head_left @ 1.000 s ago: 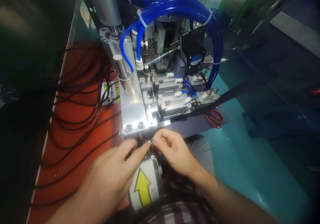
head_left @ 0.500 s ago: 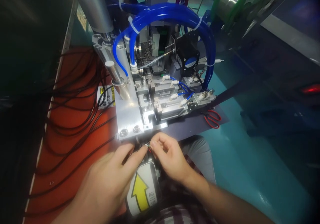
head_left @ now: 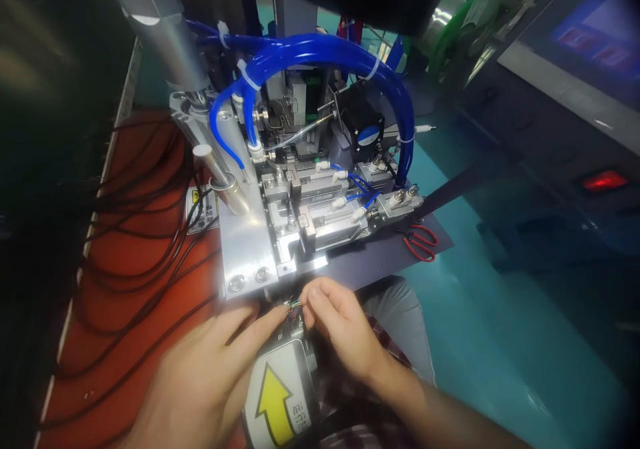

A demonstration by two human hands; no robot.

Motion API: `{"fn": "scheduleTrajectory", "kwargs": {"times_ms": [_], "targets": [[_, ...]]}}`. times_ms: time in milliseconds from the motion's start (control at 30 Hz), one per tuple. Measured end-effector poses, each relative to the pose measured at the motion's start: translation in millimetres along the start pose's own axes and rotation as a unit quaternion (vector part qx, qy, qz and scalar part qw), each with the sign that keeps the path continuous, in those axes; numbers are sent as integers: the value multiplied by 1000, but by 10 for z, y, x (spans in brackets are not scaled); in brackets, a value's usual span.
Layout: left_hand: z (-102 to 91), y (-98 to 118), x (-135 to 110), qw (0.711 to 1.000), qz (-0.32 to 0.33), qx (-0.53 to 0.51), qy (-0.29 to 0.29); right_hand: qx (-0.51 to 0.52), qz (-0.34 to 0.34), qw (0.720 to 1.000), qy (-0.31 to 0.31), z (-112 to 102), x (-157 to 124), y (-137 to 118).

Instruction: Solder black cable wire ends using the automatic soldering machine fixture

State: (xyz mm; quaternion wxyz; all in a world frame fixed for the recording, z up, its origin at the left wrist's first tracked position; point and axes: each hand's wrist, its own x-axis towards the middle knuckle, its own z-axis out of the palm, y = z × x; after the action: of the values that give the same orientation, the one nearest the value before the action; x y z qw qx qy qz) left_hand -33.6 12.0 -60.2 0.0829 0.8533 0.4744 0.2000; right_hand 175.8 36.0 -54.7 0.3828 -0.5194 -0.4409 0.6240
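Thin coloured wires [head_left: 295, 304] were held between two bare hands, just in front of the near edge of a metal machine base plate [head_left: 246, 252]. By the left hand [head_left: 215, 355], the bundle was gripped at the thumb tip, though the fingers beneath were partly hidden from view. By the right hand [head_left: 340, 325], the loose ends were pinched, its thumb and forefinger closed narrowly together on the strands. The wires were splayed in the small gap between the two hands, their separate ends too small to be counted. Below the left thumb, a white panel was marked with a large yellow arrow [head_left: 275, 402]. Beyond the hands, pneumatic cylinders [head_left: 327, 225] were mounted beside the base plate, and thick blue tubes [head_left: 315, 49] were arched over them, bound with white cable ties [head_left: 374, 67]. A red-handled cutting tool [head_left: 423, 243] was seen lying on the dark table [head_left: 370, 262], near its right-hand corner and well apart from the hands. On the left, black cables [head_left: 173, 242] were strewn over an orange-red surface [head_left: 75, 389], where a warning label [head_left: 203, 209] was partly covered by them. A grey-trousered knee [head_left: 400, 322] was framed beside the right hand, above a teal floor [head_left: 480, 315]. A red light [head_left: 603, 181] was blurred at far right.
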Motion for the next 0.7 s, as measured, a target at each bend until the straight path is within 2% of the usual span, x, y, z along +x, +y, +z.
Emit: {"fn": "scheduleTrajectory", "kwargs": {"times_ms": [133, 233, 433, 600, 700], "targets": [[-1, -3, -5, 1000, 2, -29, 12, 7, 2, 1000, 0, 41, 1, -28], [-13, 2, -18, 1000, 13, -13, 8, 2, 9, 1000, 12, 76, 4, -24], [0, 1, -57, 1000, 22, 9, 3, -171, -81, 980, 63, 107, -29, -28], [11, -16, -51, 999, 34, 11, 21, -41, 2, 999, 31, 104, 1, -48], [6, -14, -34, 999, 27, 4, 29, -18, 24, 999, 31, 73, 14, -56]]}}
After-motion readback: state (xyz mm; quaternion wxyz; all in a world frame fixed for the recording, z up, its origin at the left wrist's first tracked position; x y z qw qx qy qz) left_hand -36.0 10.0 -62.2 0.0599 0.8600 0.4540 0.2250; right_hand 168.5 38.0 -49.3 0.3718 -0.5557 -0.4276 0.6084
